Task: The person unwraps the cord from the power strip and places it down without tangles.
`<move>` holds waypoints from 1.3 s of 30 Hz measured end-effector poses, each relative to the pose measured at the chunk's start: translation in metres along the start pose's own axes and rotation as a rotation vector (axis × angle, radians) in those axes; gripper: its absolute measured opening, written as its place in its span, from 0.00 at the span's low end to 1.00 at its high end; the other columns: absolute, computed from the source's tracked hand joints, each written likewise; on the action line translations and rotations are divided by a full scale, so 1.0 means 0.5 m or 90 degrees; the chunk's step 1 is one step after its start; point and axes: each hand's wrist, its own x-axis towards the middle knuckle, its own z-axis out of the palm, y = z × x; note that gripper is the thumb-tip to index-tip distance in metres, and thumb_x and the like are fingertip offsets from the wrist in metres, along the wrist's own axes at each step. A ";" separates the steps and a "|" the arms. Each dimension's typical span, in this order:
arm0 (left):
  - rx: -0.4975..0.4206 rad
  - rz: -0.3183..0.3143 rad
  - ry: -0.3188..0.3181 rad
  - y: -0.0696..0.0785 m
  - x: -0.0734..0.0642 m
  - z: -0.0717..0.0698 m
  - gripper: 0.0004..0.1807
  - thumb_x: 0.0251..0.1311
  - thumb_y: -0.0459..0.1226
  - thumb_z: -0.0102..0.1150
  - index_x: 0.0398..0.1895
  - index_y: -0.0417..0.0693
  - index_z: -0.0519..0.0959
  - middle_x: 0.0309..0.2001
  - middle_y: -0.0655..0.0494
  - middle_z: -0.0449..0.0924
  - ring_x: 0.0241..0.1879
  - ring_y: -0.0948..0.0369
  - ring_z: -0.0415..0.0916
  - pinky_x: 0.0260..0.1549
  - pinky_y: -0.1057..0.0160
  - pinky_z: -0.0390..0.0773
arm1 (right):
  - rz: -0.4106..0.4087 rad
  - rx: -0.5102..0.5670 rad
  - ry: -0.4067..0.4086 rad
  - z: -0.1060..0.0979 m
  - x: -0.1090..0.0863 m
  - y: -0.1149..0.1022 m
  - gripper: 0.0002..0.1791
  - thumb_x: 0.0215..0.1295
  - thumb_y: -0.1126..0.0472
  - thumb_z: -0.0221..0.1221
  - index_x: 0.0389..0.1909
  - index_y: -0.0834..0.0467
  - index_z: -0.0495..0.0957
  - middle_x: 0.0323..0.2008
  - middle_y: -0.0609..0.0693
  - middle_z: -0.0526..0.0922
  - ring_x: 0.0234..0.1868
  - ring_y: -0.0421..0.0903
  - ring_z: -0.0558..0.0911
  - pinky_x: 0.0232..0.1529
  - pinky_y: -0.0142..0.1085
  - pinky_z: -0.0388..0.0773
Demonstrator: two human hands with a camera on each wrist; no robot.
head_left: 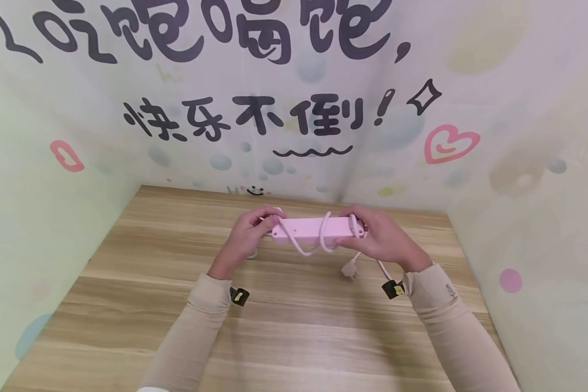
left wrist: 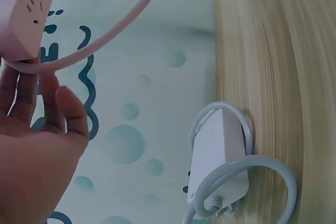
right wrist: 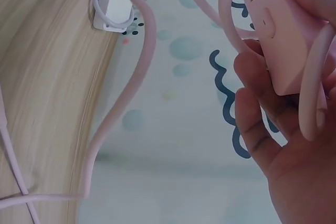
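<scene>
Both hands hold a pink power strip level above the wooden table, its pink cord wound loosely around it. My left hand pinches the left end, thumb at the front corner. Its fingers reach behind the strip beside a cord loop in the left wrist view. At the other end my right hand grips the strip between thumb and fingers. The plug hangs or lies below the right end; I cannot tell which. Sockets show on the side facing away from the head camera.
A white power strip with its grey-white cord coiled on it lies on the table near the back wall, mostly hidden behind the left hand in the head view. Printed walls enclose the wooden table at the back and both sides.
</scene>
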 end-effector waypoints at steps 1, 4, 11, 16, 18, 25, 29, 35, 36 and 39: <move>0.011 0.011 0.011 0.000 0.002 0.000 0.10 0.72 0.38 0.58 0.48 0.43 0.85 0.50 0.48 0.83 0.41 0.64 0.74 0.40 0.70 0.75 | -0.002 -0.002 0.001 -0.001 -0.001 0.002 0.24 0.58 0.49 0.73 0.52 0.52 0.79 0.35 0.43 0.82 0.33 0.40 0.77 0.34 0.33 0.76; 0.036 0.048 0.052 -0.004 0.009 0.001 0.08 0.70 0.37 0.62 0.45 0.44 0.86 0.45 0.54 0.82 0.38 0.64 0.73 0.36 0.72 0.73 | 0.003 -0.006 0.003 -0.005 -0.003 0.007 0.24 0.58 0.49 0.73 0.52 0.53 0.79 0.36 0.43 0.83 0.33 0.40 0.77 0.34 0.33 0.76; -0.011 0.038 0.122 -0.015 0.006 0.007 0.07 0.65 0.34 0.67 0.40 0.38 0.86 0.35 0.70 0.81 0.33 0.66 0.72 0.29 0.73 0.72 | 0.071 -0.014 0.017 -0.013 -0.014 0.023 0.22 0.60 0.49 0.72 0.52 0.51 0.78 0.35 0.45 0.84 0.33 0.43 0.77 0.35 0.35 0.75; -0.028 0.035 0.099 -0.012 0.000 0.010 0.08 0.65 0.34 0.66 0.39 0.35 0.85 0.35 0.67 0.84 0.33 0.69 0.76 0.33 0.75 0.76 | 0.111 -0.004 0.028 -0.013 -0.018 0.038 0.22 0.61 0.49 0.71 0.51 0.51 0.78 0.37 0.47 0.85 0.35 0.45 0.78 0.36 0.36 0.76; -0.038 0.034 0.084 -0.007 0.000 0.010 0.07 0.65 0.34 0.66 0.38 0.36 0.85 0.37 0.62 0.85 0.35 0.70 0.78 0.36 0.74 0.79 | 0.115 -0.005 0.034 -0.014 -0.018 0.042 0.22 0.61 0.49 0.71 0.52 0.52 0.78 0.38 0.48 0.85 0.35 0.45 0.78 0.36 0.36 0.76; -0.090 0.025 0.008 0.003 0.000 0.013 0.06 0.67 0.28 0.61 0.38 0.30 0.83 0.34 0.57 0.82 0.33 0.68 0.81 0.38 0.69 0.85 | 0.140 -0.015 0.068 -0.019 -0.015 0.046 0.25 0.61 0.47 0.70 0.55 0.52 0.77 0.41 0.51 0.84 0.36 0.47 0.78 0.35 0.37 0.76; -0.065 0.006 -0.018 -0.003 -0.003 0.013 0.08 0.68 0.28 0.60 0.40 0.27 0.82 0.28 0.63 0.79 0.29 0.68 0.79 0.33 0.71 0.82 | 0.151 -0.007 0.090 -0.021 -0.012 0.044 0.25 0.61 0.47 0.71 0.55 0.53 0.76 0.41 0.52 0.84 0.36 0.47 0.78 0.35 0.37 0.75; 0.003 -0.008 -0.034 -0.012 -0.011 0.006 0.06 0.66 0.30 0.63 0.39 0.33 0.84 0.26 0.59 0.77 0.27 0.67 0.75 0.28 0.71 0.75 | 0.143 0.001 0.108 -0.026 -0.012 0.040 0.25 0.60 0.50 0.72 0.54 0.54 0.76 0.42 0.52 0.84 0.38 0.48 0.78 0.37 0.38 0.76; 0.009 -0.006 -0.041 -0.013 -0.012 0.004 0.06 0.66 0.30 0.64 0.39 0.33 0.84 0.26 0.58 0.77 0.27 0.66 0.74 0.28 0.71 0.75 | 0.142 0.001 0.109 -0.028 -0.012 0.041 0.24 0.60 0.50 0.72 0.54 0.54 0.76 0.42 0.52 0.84 0.38 0.48 0.78 0.37 0.38 0.76; 0.026 -0.002 -0.061 -0.017 -0.015 0.000 0.05 0.65 0.31 0.64 0.38 0.36 0.84 0.28 0.54 0.78 0.28 0.65 0.74 0.29 0.70 0.76 | 0.139 0.002 0.115 -0.031 -0.018 0.044 0.23 0.60 0.52 0.72 0.53 0.54 0.77 0.42 0.52 0.84 0.38 0.48 0.77 0.37 0.37 0.75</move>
